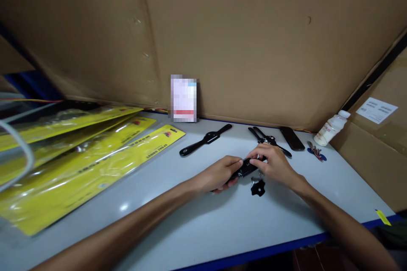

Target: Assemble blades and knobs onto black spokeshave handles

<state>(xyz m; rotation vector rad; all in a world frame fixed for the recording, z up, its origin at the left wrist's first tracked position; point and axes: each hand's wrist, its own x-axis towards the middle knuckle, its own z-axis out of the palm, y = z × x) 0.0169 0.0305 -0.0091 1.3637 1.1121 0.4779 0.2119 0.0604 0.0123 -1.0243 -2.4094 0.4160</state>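
My left hand (224, 171) is closed around one handle of a black spokeshave (246, 167), held just above the table. At its middle and far end, my right hand (271, 163) pinches with thumb and fingertips; whether a small part is between them I cannot make out. On the table right below the hands lie a black lobed metal piece (258, 188) and a shiny bit beside it. A second black spokeshave (206, 139) rests flat beyond my left hand. More black spokeshave bodies (270, 139) lie behind my right hand, which partly covers them.
Yellow-backed plastic packages (127, 156) overlap on the left. A pixelated upright card (183, 99) leans at the cardboard wall (254, 51). A dark phone (291, 139), keys (315, 151) and a white bottle (331, 128) sit to the right. The table's blue edge (254, 258) runs in front.
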